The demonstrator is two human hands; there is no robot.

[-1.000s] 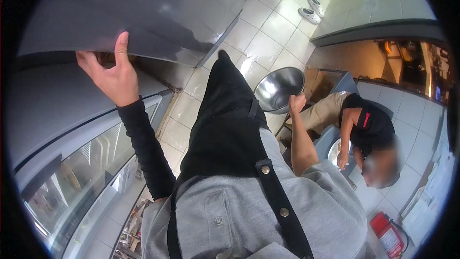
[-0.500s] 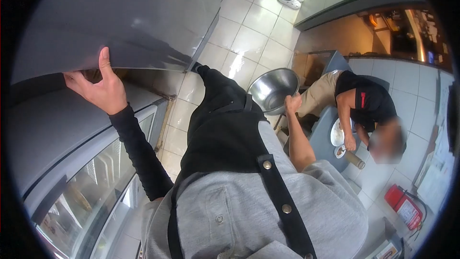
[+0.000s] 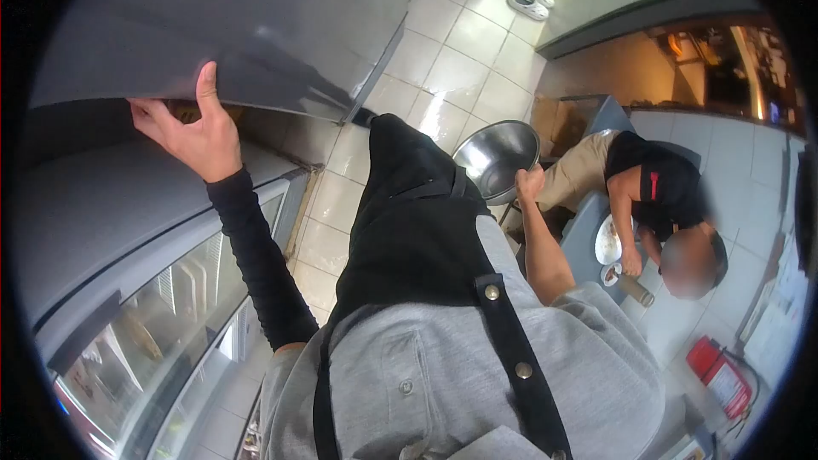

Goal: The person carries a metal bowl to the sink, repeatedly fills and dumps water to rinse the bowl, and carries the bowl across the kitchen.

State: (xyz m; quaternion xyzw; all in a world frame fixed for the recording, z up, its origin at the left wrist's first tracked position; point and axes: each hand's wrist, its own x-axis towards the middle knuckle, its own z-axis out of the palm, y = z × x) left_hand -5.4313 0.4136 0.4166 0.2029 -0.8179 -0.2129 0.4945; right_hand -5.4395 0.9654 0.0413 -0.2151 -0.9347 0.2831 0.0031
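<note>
My left hand [image 3: 196, 132], below a black sleeve, is closed on the edge of a large grey door [image 3: 247, 25]. The thumb lies on the door's face and the fingers curl behind its edge, partly hidden. A dark gap shows behind the door, beside my fingers. On the other side, my right hand [image 3: 530, 183] grips the rim of a metal mixing bowl [image 3: 498, 160]. The bowl hangs tilted beside my black apron [image 3: 417, 238], and its visible inside holds nothing.
A glass-fronted fridge [image 3: 162, 307] with dishes inside stands at left. On the right a seated person [image 3: 652, 187] leans over a grey table [image 3: 588, 226] with a white plate [image 3: 607, 243]. A fire extinguisher [image 3: 720, 375] is at lower right; white clogs [image 3: 530, 5] lie on the tiles.
The whole view has shifted slightly, so the bowl and seated person appear a little further right. My left hand keeps its hold on the door and my right hand still holds the bowl.
</note>
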